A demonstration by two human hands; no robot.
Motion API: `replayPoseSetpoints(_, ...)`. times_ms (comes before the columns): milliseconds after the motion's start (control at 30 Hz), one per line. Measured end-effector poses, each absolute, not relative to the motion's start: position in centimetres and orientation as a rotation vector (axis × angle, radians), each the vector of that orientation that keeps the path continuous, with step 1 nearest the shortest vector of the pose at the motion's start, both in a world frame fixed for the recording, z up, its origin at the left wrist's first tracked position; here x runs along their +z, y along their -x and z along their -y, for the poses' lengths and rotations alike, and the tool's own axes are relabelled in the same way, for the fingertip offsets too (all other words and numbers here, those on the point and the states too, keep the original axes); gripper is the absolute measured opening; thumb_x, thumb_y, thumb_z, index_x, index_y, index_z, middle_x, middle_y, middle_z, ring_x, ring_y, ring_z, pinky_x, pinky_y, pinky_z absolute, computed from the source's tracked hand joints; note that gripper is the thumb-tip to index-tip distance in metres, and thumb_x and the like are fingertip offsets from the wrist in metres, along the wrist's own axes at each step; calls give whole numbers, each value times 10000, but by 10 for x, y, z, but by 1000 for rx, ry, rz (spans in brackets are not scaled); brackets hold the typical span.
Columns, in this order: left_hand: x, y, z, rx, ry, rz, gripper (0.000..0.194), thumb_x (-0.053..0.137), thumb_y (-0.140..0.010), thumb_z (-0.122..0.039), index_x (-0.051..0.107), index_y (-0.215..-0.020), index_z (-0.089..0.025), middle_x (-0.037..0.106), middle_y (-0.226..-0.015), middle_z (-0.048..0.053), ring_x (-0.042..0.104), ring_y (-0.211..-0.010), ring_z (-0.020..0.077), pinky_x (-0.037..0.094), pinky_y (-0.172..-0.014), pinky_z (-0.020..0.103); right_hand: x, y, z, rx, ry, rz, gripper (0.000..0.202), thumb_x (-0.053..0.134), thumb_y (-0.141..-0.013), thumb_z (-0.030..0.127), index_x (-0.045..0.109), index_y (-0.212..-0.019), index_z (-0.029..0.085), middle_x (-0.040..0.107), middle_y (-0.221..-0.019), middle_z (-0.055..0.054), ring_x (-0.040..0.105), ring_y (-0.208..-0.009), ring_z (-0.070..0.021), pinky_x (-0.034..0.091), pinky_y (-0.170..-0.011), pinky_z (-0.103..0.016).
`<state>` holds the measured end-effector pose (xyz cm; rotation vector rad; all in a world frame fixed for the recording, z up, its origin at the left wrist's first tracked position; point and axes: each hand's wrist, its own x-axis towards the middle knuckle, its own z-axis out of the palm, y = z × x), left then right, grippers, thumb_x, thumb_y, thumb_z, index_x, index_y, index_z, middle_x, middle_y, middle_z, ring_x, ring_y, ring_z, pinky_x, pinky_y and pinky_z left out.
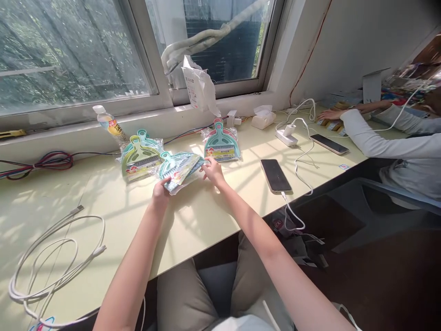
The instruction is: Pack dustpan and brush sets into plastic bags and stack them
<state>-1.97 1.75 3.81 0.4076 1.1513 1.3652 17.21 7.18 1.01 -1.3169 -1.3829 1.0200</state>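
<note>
- Packet (179,166) with teal dustpan and brush in clear wrap: held between both hands, mid-depth on the pale surface (206,214), nearer its back edge than its front edge. Near side seems lifted; whether the far side rests, cannot tell.
- Left hand (161,191): pinching the packet's near left corner, thumb on top, fingers beneath hidden.
- Right hand (212,171): fingertips pinching the right end.
- Stage, as judged: handling under way. Label card (187,169) slants across the held packet; labels on the others lie squarer. Straightening may be left; cannot tell if the wrap is sealed.
- Green-and-teal stack (140,155), just left, and teal-and-pink stack (222,143), just right: wrapped, labelled, hands off. Look done with, though that is judgement.
- Room: widest toward the front edge, bare surface there. Sideways tight between stacks.
- Back edge: bottle (112,125) behind the left stack, white bag (200,87) behind the right.
- Phone (276,175) by the front edge, right of the right forearm, its cord passing over the edge: snag risk. Coiled cable (57,271) toward the front left corner, well apart.
</note>
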Motion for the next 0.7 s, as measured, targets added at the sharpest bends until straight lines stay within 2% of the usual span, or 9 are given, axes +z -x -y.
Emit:
replayPoseSetpoints(100, 38, 23, -20, 1346, -341, -1193, 583, 561, -854, -61, 521, -1432, -119, 771, -973, 103, 775, -882, 279, 667, -628, 324, 15, -176, -66, 1011, 1321, 1398, 347, 552, -873, 175, 581, -1207, 262, 646, -611, 97, 609, -444, -168, 567, -873, -387)
replayPoseSetpoints(200, 40, 27, -20, 1295, -335, -1130, 485, 545, -910, -100, 556, -1394, -122, 767, -930, 100, 774, -786, 235, 638, -551, 259, 20, -178, -63, 1019, 1263, 1374, 368, 537, -875, 169, 548, -1224, 287, 587, -570, 126, 607, -437, -162, 588, -844, -384)
replayPoseSetpoints(300, 41, 32, -20, 1271, -321, -1073, 397, 531, -952, -141, 589, -1343, -118, 758, -867, 93, 761, -690, 213, 627, -506, 246, 25, -180, -64, 1102, 1135, 1397, 307, 559, -888, 240, 533, -1187, 301, 606, -627, 124, 593, -433, -135, 593, -685, -324)
replayPoseSetpoints(367, 41, 35, -21, 1280, -298, -1087, 392, 534, -940, -104, 593, -1328, -116, 755, -853, 80, 752, -654, 190, 622, -494, 223, 28, -185, -66, 1196, 995, 1460, 301, 573, -907, 315, 522, -1203, 303, 666, -708, 102, 587, -446, -119, 555, -582, -275)
replayPoseSetpoints(433, 39, 38, -23, 1277, -282, -1129, 417, 536, -901, -27, 599, -1307, -103, 751, -865, 78, 740, -626, 164, 609, -483, 188, 30, -193, -69, 1235, 902, 1539, 344, 607, -912, 388, 517, -1231, 295, 714, -795, 65, 602, -506, -120, 533, -561, -259)
replayPoseSetpoints(500, 37, 40, -24, 1263, -275, -1165, 441, 529, -861, 40, 611, -1276, -83, 745, -897, 94, 737, -627, 157, 606, -481, 175, 31, -204, -73, 1156, 919, 1647, 416, 701, -863, 422, 549, -1221, 274, 733, -894, 21, 642, -639, -143, 559, -653, -290)
replayPoseSetpoints(567, 36, 42, -24, 1268, -263, -1177, 446, 516, -850, 65, 613, -1262, -76, 737, -932, 107, 751, -681, 169, 609, -487, 172, 29, -214, -77, 972, 994, 1760, 529, 823, -761, 387, 594, -1219, 254, 716, -1055, -33, 672, -886, -201, 569, -846, -372)
replayPoseSetpoints(633, 37, 44, -23, 1293, -238, -1159, 429, 492, -882, 43, 602, -1275, -89, 731, -966, 108, 766, -761, 178, 606, -497, 160, 27, -221, -81, 785, 1033, 1844, 655, 893, -684, 333, 619, -1274, 258, 636, -1279, -80, 598, -1185, -278, 495, -1037, -464)
replayPoseSetpoints(700, 39, 46, -22, 1303, -214, -1147, 407, 463, -919, 7, 596, -1286, -109, 728, -979, 103, 768, -799, 171, 594, -496, 143, 24, -222, -82, 686, 1015, 1880, 681, 907, -677, 323, 641, -1303, 290, 533, -1451, -86, 453, -1387, -328, 395, -1142, -527)
